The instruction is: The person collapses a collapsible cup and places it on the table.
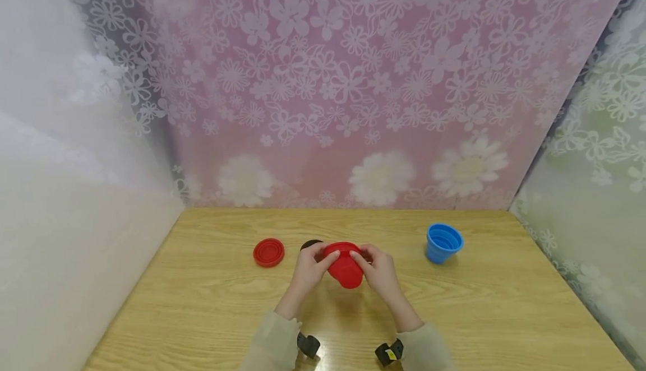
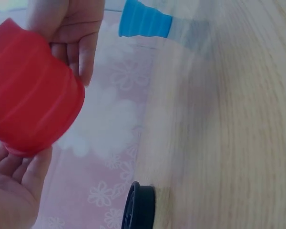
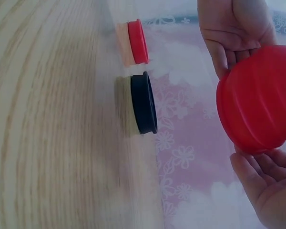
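Both hands hold a red collapsible silicone cup [image 1: 348, 273] above the table, tilted, with its rim away from me and its base toward me. My left hand [image 1: 309, 273] grips the rim's left side, thumb on the near wall and fingers behind. On the opposite side my right hand [image 1: 382, 276] pinches the rim the same way. The cup's ridged wall [image 2: 33, 90] is partly extended and bent unevenly in the left wrist view. Behind the left hand, a flat black collapsed cup [image 3: 144, 103] is mostly hidden in the head view.
A flattened red cup [image 1: 269, 253] lies left of the hands. An extended blue collapsible cup [image 1: 443, 243] stands upright at the right. The wooden table [image 1: 202, 304] meets a pink floral backdrop [image 1: 323, 107] at the back, with pale panels on both sides.
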`<state>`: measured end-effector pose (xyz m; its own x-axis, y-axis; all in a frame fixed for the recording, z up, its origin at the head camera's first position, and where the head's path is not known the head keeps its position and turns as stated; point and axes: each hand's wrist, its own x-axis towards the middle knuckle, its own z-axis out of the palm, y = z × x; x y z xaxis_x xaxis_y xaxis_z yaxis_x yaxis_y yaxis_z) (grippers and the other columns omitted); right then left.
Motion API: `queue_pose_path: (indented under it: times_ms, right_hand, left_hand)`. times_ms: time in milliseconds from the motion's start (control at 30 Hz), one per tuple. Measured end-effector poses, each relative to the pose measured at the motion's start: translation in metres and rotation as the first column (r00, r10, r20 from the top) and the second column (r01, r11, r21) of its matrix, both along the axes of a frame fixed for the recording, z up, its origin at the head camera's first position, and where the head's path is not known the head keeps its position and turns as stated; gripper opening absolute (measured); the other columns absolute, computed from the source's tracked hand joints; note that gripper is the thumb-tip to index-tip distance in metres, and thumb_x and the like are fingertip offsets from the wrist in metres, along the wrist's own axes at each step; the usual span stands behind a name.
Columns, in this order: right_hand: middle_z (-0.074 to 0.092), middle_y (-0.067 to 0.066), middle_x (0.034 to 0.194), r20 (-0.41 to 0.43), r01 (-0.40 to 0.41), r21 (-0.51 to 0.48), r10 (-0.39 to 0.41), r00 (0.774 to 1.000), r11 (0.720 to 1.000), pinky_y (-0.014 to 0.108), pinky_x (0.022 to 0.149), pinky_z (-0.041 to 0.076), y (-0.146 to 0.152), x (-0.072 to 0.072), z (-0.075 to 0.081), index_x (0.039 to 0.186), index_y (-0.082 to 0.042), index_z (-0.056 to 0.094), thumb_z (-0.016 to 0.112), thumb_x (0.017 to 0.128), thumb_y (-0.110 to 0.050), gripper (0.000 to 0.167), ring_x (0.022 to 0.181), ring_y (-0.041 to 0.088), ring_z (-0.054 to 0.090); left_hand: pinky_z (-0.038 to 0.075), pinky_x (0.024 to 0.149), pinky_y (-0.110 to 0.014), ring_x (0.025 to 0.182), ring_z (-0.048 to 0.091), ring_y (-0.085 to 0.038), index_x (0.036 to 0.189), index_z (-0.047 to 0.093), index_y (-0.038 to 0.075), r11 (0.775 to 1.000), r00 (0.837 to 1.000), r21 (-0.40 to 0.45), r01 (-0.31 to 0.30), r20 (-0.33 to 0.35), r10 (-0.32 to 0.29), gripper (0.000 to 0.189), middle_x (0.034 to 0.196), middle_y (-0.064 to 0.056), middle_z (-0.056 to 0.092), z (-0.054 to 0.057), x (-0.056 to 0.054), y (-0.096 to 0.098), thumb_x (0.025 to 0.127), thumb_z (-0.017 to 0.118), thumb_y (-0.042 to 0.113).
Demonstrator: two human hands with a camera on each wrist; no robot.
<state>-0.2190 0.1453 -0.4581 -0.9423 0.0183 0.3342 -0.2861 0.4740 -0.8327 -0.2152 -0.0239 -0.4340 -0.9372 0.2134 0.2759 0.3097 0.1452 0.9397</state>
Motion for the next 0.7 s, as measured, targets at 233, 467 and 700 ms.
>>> queue_pose_path:
  times_ms: [233,467,700]
  right_hand:
    - [0.063,0.006,0.079,0.049,0.038,-0.037,-0.036,0.998,0.999,0.024,0.059,0.049,0.002,-0.002,0.005,0.093,0.0,0.064,0.064,0.082,-0.021,0.025,0.071,0.017,0.057]
    - [0.062,0.006,0.077,0.076,0.036,-0.077,-0.03,0.997,0.996,0.023,0.054,0.049,-0.001,-0.001,0.011,0.094,0.001,0.064,0.064,0.082,-0.025,0.028,0.066,0.017,0.056]
    - [0.062,0.008,0.079,0.099,0.029,-0.158,-0.013,0.995,0.987,0.027,0.059,0.05,-0.003,0.0,0.015,0.095,0.001,0.064,0.063,0.083,-0.023,0.027,0.068,0.016,0.056]
  left_hand:
    - [0.05,0.071,-0.024,0.076,0.058,-0.009,0.109,0.055,-0.012,0.974,0.987,0.208,0.088,0.111,-0.113,0.029,0.096,-0.021,0.06,-0.005,-0.007,-0.005,0.083,0.058,-0.001]
    - [0.049,0.066,-0.021,0.073,0.056,-0.008,0.108,0.056,-0.011,0.982,0.997,0.188,0.026,0.073,-0.041,0.028,0.094,-0.023,0.06,-0.001,-0.004,-0.005,0.082,0.06,-0.001]
    - [0.048,0.061,-0.02,0.07,0.052,-0.009,0.107,0.058,-0.009,0.996,0.999,0.08,-0.049,-0.002,0.05,0.027,0.089,-0.018,0.062,0.003,-0.002,-0.004,0.083,0.06,0.004]
